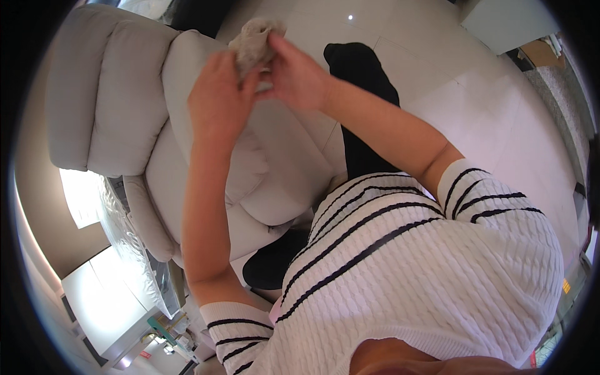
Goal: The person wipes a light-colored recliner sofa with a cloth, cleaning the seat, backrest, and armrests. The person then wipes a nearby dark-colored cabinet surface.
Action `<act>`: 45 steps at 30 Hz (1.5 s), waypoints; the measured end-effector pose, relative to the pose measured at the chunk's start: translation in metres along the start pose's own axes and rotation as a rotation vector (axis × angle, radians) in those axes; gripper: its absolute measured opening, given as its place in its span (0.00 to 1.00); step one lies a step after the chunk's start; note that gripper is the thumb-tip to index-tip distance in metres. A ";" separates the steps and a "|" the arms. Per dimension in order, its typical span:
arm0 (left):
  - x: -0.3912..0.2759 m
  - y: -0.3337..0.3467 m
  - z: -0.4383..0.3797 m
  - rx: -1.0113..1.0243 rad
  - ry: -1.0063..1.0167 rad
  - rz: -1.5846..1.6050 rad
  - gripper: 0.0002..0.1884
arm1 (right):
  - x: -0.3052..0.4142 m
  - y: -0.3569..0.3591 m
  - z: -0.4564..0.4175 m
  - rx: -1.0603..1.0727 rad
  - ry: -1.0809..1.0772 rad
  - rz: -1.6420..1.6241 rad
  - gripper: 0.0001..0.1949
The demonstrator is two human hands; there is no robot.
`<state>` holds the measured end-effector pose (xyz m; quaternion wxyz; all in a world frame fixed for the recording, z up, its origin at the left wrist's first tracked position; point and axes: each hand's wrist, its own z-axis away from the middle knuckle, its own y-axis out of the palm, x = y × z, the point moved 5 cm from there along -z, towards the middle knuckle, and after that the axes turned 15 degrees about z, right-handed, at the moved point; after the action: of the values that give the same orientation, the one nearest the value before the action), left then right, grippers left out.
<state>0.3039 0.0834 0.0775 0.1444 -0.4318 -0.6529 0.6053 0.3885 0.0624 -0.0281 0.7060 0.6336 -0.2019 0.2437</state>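
A crumpled beige cloth (255, 44) is bunched up between my two hands, over the seat side of a light grey upholstered sofa (192, 61). My left hand (220, 93) has its fingers against the cloth's left side. With thumb and fingers, my right hand (297, 75) grips the cloth from the right. Both hands and the cloth are somewhat blurred, and the fingertips of my left hand are partly hidden behind the cloth.
Pale floor tiles (468, 117) extend to the right of the sofa. Clear plastic sheeting (126, 234) lies beyond the sofa's armrest (147, 220). At the upper right a white cabinet (501, 23) stands near a cardboard box (541, 54). My black-clad legs are beside the sofa.
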 end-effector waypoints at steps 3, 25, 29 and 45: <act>-0.005 0.036 -0.013 0.233 0.131 0.114 0.21 | 0.018 -0.019 -0.016 -0.100 -0.075 -0.098 0.19; 0.098 0.123 -0.036 1.273 -0.046 -0.362 0.15 | -0.162 -0.056 -0.012 -0.293 -0.220 1.011 0.18; 0.116 0.099 -0.072 1.013 -0.002 -0.390 0.14 | -0.127 -0.048 -0.062 -0.175 -0.284 1.004 0.24; -0.016 0.129 0.144 1.421 0.480 -0.379 0.09 | -0.201 -0.053 0.127 1.012 0.237 1.650 0.17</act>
<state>0.2606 -0.0380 -0.0678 0.6256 -0.2358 -0.1214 0.7337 0.2626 -0.0859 -0.1747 -0.0263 0.4927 -0.3815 0.7817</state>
